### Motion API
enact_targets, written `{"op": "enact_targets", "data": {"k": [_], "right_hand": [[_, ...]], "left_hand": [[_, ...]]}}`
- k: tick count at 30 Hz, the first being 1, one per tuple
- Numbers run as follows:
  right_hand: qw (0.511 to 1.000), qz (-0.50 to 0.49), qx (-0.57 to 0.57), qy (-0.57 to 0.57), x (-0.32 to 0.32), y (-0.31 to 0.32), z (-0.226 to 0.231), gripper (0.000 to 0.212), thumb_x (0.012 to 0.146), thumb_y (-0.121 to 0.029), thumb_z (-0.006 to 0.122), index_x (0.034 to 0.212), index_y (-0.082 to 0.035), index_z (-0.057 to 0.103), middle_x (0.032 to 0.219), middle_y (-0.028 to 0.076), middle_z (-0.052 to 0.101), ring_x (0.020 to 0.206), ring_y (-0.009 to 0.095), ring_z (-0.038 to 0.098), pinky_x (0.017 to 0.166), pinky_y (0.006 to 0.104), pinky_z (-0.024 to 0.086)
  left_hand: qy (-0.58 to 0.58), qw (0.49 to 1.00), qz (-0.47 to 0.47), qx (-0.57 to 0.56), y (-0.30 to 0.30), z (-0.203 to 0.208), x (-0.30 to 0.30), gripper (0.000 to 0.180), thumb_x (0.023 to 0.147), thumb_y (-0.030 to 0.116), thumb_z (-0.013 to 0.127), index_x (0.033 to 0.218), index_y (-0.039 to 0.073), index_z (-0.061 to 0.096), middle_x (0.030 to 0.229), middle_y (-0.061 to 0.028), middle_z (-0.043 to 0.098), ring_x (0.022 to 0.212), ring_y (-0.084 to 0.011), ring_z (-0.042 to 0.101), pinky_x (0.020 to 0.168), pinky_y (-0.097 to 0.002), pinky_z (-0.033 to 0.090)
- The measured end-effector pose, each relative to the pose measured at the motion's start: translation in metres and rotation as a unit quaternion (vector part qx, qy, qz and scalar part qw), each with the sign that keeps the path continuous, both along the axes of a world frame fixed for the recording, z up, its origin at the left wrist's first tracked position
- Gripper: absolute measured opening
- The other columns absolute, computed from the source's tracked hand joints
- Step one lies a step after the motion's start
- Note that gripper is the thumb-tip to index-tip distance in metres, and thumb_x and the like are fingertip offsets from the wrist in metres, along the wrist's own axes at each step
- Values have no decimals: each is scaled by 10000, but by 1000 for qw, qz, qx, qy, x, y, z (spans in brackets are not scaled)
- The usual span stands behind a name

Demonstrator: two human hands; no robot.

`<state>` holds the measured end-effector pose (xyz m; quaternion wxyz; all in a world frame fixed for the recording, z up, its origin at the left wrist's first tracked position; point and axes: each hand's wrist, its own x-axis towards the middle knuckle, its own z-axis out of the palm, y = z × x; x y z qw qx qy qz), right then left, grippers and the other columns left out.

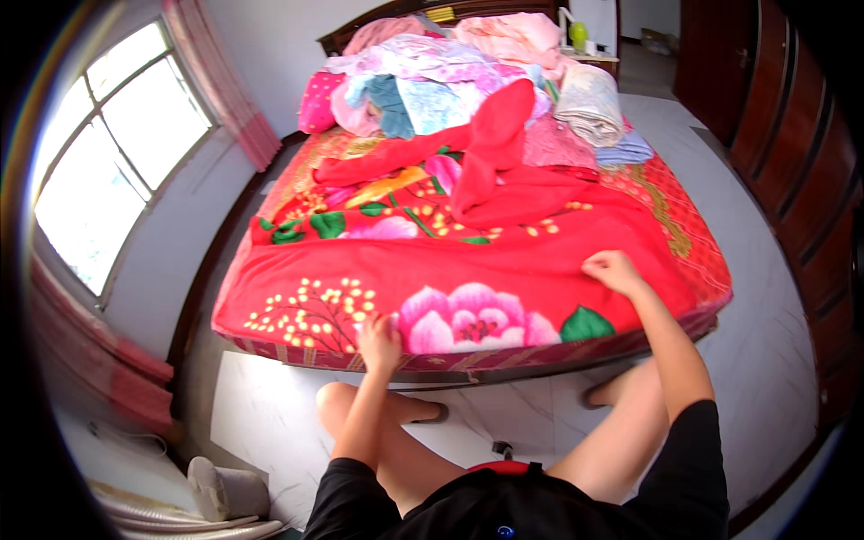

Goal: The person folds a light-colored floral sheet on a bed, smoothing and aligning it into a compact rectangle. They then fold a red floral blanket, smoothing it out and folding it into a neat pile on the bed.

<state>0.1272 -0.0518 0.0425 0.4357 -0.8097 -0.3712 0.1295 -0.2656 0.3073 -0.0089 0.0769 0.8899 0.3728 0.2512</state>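
Note:
A red blanket (486,261) printed with pink flowers, green leaves and yellow berries covers the near part of the bed. Its near half lies fairly flat, while the far part is bunched up and twisted. My left hand (380,344) is at the blanket's near edge, beside the large pink flower, with its fingers closed on the cloth. Farther in on the right, my right hand (614,271) is over a plain red stretch. Its fingers are curled together; whether they pinch any cloth is hidden.
Crumpled bedding (423,67) is heaped toward the headboard (360,31). Beside it, on the right, sits a rolled pale quilt (589,103) near a folded blue cloth (625,150). A curtained window (121,135) is at left, a dark wardrobe (792,135) at right.

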Motion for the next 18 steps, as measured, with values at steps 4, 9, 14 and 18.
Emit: {"op": "enact_targets", "data": {"k": [4, 9, 14, 18], "right_hand": [[943, -245, 79, -210, 48, -37, -14, 96, 842, -112, 678, 908, -42, 676, 882, 123, 686, 847, 275, 657, 759, 376, 518], [917, -312, 9, -249, 96, -56, -29, 151, 840, -142, 679, 963, -55, 665, 994, 130, 665, 987, 313, 607, 840, 444, 486], [906, -356, -170, -152, 123, -46, -28, 361, 844, -284, 720, 1100, -46, 633, 1111, 183, 631, 1121, 351, 573, 926, 452, 490], [923, -289, -225, -118, 133, -51, -23, 351, 844, -288, 722, 1084, -52, 625, 1057, 168, 651, 1045, 336, 618, 872, 455, 509]], "left_hand": [[-48, 992, -102, -51, -33, 36, 49, 296, 856, 105, 621, 1144, 48, 656, 1268, -153, 588, 1086, -336, 596, 926, -400, 502], [-118, 968, -214, -61, -51, 60, 175, 323, 902, 135, 605, 1213, 44, 608, 1258, -157, 590, 1046, -337, 627, 848, -400, 534], [137, 969, -200, -55, -67, 60, 299, 436, 859, 283, 690, 1223, 59, 600, 1149, -152, 642, 1061, -331, 624, 856, -426, 523], [292, 929, -214, -71, -71, 49, 344, 408, 780, 342, 764, 1083, 87, 664, 1045, -157, 688, 1043, -340, 637, 898, -443, 503]]}}
